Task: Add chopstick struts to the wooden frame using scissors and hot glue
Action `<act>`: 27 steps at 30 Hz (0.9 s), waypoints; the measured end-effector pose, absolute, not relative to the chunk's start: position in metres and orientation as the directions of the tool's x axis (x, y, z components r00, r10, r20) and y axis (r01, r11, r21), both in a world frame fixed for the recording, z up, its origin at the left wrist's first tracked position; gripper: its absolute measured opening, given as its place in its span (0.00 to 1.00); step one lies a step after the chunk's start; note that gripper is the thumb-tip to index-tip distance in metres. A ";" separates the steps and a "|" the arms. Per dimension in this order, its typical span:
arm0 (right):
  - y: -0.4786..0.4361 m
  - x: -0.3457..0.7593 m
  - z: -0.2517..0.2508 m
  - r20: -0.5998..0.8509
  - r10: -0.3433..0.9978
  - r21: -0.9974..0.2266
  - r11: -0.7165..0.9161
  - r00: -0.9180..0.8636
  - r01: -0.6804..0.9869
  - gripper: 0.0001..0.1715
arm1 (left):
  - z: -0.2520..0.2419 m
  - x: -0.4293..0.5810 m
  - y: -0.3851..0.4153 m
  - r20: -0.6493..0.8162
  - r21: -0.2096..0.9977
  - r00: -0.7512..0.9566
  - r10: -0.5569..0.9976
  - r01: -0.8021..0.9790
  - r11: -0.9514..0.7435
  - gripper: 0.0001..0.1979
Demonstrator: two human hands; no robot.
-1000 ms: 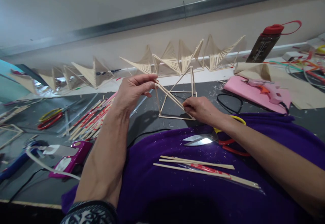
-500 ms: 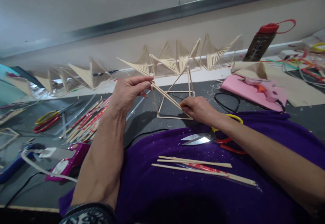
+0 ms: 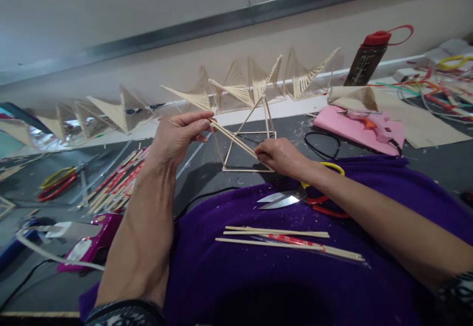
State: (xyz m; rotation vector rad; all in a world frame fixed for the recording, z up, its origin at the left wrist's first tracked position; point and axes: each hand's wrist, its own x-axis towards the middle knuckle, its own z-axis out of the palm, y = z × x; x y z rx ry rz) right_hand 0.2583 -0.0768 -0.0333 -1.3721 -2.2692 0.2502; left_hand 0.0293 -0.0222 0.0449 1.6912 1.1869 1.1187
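A small frame of wooden sticks [image 3: 244, 170] stands on the dark table, with uprights meeting at a peak at the back. My left hand [image 3: 172, 136] pinches the upper left end of a chopstick [image 3: 233, 138] between thumb and fingertips, at the frame's raised corner. At the lower right end of that chopstick, the fingers of my right hand [image 3: 279, 154] are closed, close to the frame's front right. The chopstick runs slanting alongside a bar of the frame. My right fingers hide its lower end, so whether it touches the frame there I cannot tell.
On the purple cloth [image 3: 207, 277] lie scissors [image 3: 283, 199] under my right forearm and several loose chopsticks [image 3: 273, 231]. A pink glue gun [image 3: 377, 124] rests at right, near a bottle [image 3: 365, 62]. Wrapped chopsticks [image 3: 118, 180] lie left. Finished-looking stick models [image 3: 236, 87] line the wall.
The whole view has shifted slightly, so things appear a little further left. Both hands keep their hold on the chopstick at the frame, with hardly any movement.
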 end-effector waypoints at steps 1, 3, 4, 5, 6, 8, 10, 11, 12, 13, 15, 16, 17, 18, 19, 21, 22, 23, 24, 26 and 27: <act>-0.077 0.258 -0.033 0.301 0.871 -0.384 0.484 -0.389 0.786 0.14 | 0.045 0.029 -0.022 0.226 0.922 0.176 0.958 0.278 -0.269 0.18; -0.077 0.259 -0.033 0.304 0.869 -0.384 0.487 -0.390 0.785 0.14 | 0.044 0.030 -0.022 0.225 0.924 0.175 0.959 0.273 -0.267 0.18; -0.077 0.259 -0.033 0.306 0.869 -0.386 0.487 -0.389 0.784 0.14 | 0.044 0.029 -0.021 0.222 0.926 0.178 0.959 0.269 -0.264 0.18; -0.077 0.259 -0.033 0.309 0.868 -0.388 0.488 -0.389 0.782 0.14 | 0.043 0.029 -0.021 0.220 0.928 0.182 0.958 0.265 -0.263 0.18; -0.077 0.259 -0.033 0.313 0.867 -0.389 0.489 -0.388 0.781 0.14 | 0.043 0.029 -0.021 0.220 0.929 0.185 0.958 0.260 -0.264 0.18; -0.077 0.259 -0.032 0.315 0.866 -0.389 0.491 -0.388 0.779 0.14 | 0.043 0.029 -0.021 0.224 0.930 0.187 0.956 0.253 -0.267 0.17; -0.078 0.260 -0.033 0.317 0.865 -0.395 0.493 -0.389 0.775 0.14 | 0.043 0.028 -0.021 0.222 0.929 0.185 0.957 0.257 -0.265 0.17; -0.078 0.260 -0.033 0.317 0.865 -0.398 0.493 -0.388 0.774 0.14 | 0.044 0.028 -0.021 0.217 0.929 0.186 0.958 0.261 -0.261 0.17; -0.078 0.260 -0.033 0.318 0.866 -0.401 0.492 -0.386 0.773 0.14 | 0.044 0.029 -0.021 0.210 0.930 0.189 0.959 0.265 -0.256 0.17; -0.078 0.260 -0.033 0.319 0.865 -0.403 0.493 -0.386 0.771 0.14 | 0.044 0.029 -0.021 0.205 0.930 0.193 0.960 0.266 -0.252 0.17; -0.078 0.259 -0.033 0.323 0.865 -0.404 0.493 -0.384 0.770 0.14 | 0.044 0.029 -0.021 0.200 0.932 0.201 0.959 0.262 -0.249 0.17; -0.078 0.259 -0.034 0.324 0.865 -0.406 0.493 -0.383 0.769 0.14 | 0.044 0.029 -0.022 0.202 0.933 0.202 0.958 0.258 -0.251 0.17; -0.078 0.259 -0.034 0.325 0.865 -0.409 0.493 -0.383 0.768 0.14 | 0.044 0.029 -0.022 0.204 0.934 0.200 0.958 0.254 -0.252 0.17; -0.078 0.259 -0.034 0.325 0.865 -0.411 0.493 -0.382 0.767 0.14 | 0.044 0.029 -0.022 0.206 0.934 0.196 0.959 0.253 -0.252 0.17; -0.078 0.259 -0.034 0.323 0.865 -0.412 0.493 -0.383 0.766 0.14 | 0.044 0.029 -0.022 0.206 0.934 0.191 0.960 0.254 -0.251 0.17; -0.078 0.259 -0.034 0.316 0.867 -0.410 0.491 -0.385 0.769 0.14 | 0.044 0.029 -0.022 0.204 0.934 0.184 0.962 0.259 -0.248 0.17; -0.078 0.259 -0.034 0.313 0.868 -0.409 0.490 -0.386 0.770 0.14 | 0.044 0.029 -0.023 0.203 0.934 0.184 0.962 0.260 -0.247 0.17; -0.078 0.259 -0.034 0.310 0.869 -0.407 0.489 -0.386 0.772 0.15 | 0.044 0.029 -0.023 0.203 0.934 0.185 0.961 0.259 -0.247 0.17; -0.078 0.259 -0.034 0.307 0.869 -0.407 0.488 -0.388 0.772 0.15 | 0.044 0.029 -0.023 0.205 0.934 0.187 0.961 0.256 -0.249 0.17; -0.078 0.259 -0.034 0.305 0.870 -0.402 0.487 -0.388 0.776 0.15 | 0.044 0.029 -0.023 0.210 0.935 0.193 0.958 0.247 -0.255 0.18; -0.078 0.259 -0.034 0.302 0.870 -0.396 0.487 -0.390 0.779 0.15 | 0.044 0.029 -0.023 0.212 0.935 0.198 0.957 0.243 -0.258 0.18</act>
